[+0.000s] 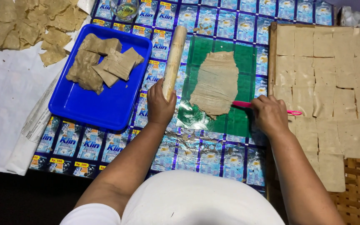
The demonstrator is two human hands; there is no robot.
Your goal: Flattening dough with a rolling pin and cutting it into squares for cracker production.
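Observation:
My left hand (159, 105) grips the near end of a pale wooden rolling pin (173, 56) that lies on the mat, pointing away from me. Beside it, a thin rolled-out sheet of tan dough (216, 83) rests on a green plastic sheet (243, 58). My right hand (269, 114) holds a pink-handled tool (242, 104), its tip at the dough's lower right edge.
A blue tray (84, 104) at the left holds thick dough pieces (101, 62). Torn dough scraps (26, 25) lie on white paper at the far left. Cut dough squares (334, 83) cover a woven tray at the right. A glass (124, 8) stands at the top.

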